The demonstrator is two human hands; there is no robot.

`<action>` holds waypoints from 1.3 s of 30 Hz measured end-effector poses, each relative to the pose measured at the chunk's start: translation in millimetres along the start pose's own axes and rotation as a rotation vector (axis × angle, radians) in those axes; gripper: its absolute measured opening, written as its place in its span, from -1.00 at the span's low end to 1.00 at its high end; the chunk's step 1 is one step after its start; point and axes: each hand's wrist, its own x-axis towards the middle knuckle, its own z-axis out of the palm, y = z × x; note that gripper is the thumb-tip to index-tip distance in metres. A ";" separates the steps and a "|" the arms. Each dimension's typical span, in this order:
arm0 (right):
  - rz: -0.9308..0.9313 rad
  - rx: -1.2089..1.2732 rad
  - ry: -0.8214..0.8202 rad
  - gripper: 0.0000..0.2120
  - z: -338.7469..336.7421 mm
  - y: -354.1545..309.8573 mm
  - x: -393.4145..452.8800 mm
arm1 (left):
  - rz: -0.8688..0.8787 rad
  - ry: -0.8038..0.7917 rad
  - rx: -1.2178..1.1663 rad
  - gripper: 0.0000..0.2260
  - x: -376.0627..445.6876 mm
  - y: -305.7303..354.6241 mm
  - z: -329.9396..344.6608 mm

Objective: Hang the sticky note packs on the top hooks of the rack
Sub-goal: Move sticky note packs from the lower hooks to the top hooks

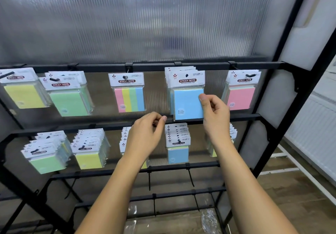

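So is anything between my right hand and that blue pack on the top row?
No. The right hand already touches the blue pack's right edge with its thumb; the pack hangs on a top hook.

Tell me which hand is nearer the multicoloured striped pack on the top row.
Left. The left hand hangs just below the striped pack, while the right hand is off to its right, touching the blue pack.

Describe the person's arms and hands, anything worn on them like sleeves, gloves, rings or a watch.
Both forearms are bare right down to the bottom of the picture, with no sleeves in view. The left hand and right hand wear no gloves, and no rings, watch or bracelet show. The visible fingernails are short and unpainted.
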 end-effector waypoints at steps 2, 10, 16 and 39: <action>0.014 0.002 -0.006 -0.75 1.5 0.7 1.1 | 0.001 -0.005 -0.004 -0.81 0.3 -0.5 1.8; 0.064 -0.062 0.015 -0.70 11.6 11.7 9.0 | -0.002 -0.008 0.005 -0.80 1.5 -5.4 3.1; 0.092 -0.142 0.029 -0.66 20.8 14.3 16.1 | -0.027 -0.008 0.014 -0.81 -3.2 -7.8 5.1; 0.471 -0.767 -0.141 -0.74 -20.0 75.0 -91.1 | -0.001 -0.423 0.247 -0.82 -52.5 -62.1 49.4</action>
